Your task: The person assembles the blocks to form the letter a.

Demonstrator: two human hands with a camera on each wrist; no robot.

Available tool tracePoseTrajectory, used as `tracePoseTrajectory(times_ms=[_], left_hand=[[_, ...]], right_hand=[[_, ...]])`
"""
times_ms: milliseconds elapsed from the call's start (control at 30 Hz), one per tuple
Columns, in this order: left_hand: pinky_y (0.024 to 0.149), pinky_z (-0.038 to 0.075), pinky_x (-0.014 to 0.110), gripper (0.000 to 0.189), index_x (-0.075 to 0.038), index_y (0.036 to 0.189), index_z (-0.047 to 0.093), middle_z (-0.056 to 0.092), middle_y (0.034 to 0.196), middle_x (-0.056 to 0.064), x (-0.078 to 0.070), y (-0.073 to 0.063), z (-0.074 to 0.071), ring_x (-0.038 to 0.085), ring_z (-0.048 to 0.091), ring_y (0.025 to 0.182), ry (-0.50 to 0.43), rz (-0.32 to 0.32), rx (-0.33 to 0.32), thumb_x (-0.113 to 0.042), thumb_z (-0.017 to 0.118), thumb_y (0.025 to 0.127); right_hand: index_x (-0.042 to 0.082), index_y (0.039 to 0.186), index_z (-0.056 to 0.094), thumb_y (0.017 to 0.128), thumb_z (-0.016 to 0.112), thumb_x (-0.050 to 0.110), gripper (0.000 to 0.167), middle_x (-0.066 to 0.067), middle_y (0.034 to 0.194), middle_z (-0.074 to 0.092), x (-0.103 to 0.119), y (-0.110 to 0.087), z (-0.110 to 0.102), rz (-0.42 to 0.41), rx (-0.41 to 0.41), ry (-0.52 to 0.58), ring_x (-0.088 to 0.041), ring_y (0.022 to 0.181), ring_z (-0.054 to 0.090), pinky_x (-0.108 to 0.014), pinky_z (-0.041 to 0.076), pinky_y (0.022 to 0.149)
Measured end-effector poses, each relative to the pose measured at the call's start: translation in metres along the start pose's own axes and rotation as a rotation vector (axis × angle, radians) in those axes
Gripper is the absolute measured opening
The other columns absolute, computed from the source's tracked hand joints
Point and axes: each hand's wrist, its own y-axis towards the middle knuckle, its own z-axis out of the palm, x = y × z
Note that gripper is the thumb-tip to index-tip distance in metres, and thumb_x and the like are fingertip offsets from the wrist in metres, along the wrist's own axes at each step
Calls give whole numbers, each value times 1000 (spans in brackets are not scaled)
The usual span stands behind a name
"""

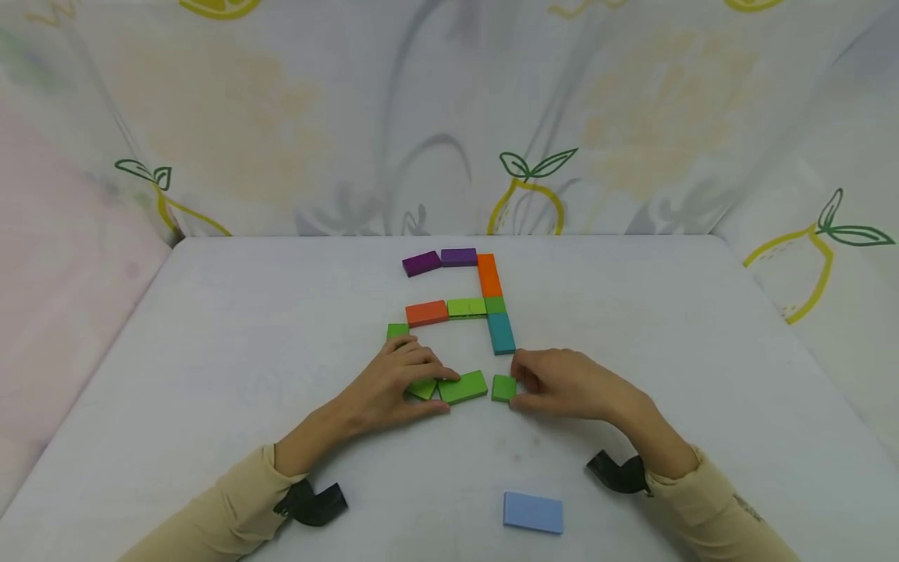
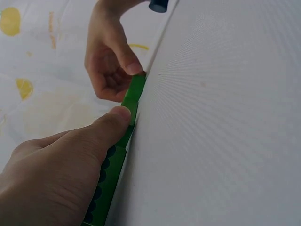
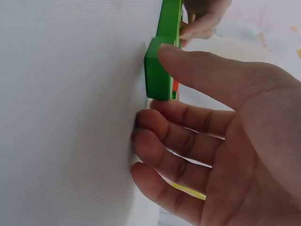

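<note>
In the head view my left hand [image 1: 393, 382] pinches a green rectangular block [image 1: 469, 386] between forefinger and thumb. Its thumb also shows against green blocks [image 2: 110, 183] in the left wrist view. Another green block [image 1: 423, 389] lies partly hidden under the fingers. My right hand [image 1: 569, 382] holds a small green square block [image 1: 503, 388] by its right side, with thumb and forefinger at its edges; the right wrist view shows the thumb on this block [image 3: 159, 70] and the other fingers curled. A narrow gap separates the square from the rectangular block.
Beyond the hands lie two purple blocks [image 1: 459, 257], an orange block [image 1: 489, 275], a red-orange block [image 1: 426, 313], light green pieces [image 1: 467, 307] and a teal block [image 1: 502, 333], arranged in bent lines. A light blue block [image 1: 533, 513] lies near the front. Fabric walls surround the white table [image 1: 246, 312].
</note>
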Motion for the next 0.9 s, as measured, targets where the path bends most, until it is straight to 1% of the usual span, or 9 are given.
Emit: tracePoseTrajectory(times_ms=[133,300,533,900], left_hand=[[104,34,50,36,-25,110,69,64,92,-9,0,0,0,7,53,94,-1,-6,2,-40,76,78],[105,32,50,35,-26,110,69,63,92,-9,0,0,0,7,52,94,-1,-17,4,-39,75,78],[104,31,53,34,-26,110,70,64,92,-9,0,0,0,8,53,94,5,-6,-3,-38,76,78],[105,31,54,35,-26,111,69,63,93,-9,0,0,0,8,53,95,1,-9,-1,-38,76,78]], right_hand=[[15,96,58,83,71,32,25,11,68,50,-1,1,1,11,-42,-3,-2,61,45,-18,40,56],[14,97,58,84,70,33,26,10,68,50,-1,3,3,26,-68,-8,-3,61,45,-19,40,56],[13,99,58,85,68,34,28,9,66,48,0,6,7,60,-107,-28,-3,58,43,-19,38,53],[13,99,57,86,68,36,29,9,66,49,2,9,9,90,-131,-48,-4,57,43,-19,37,52]])
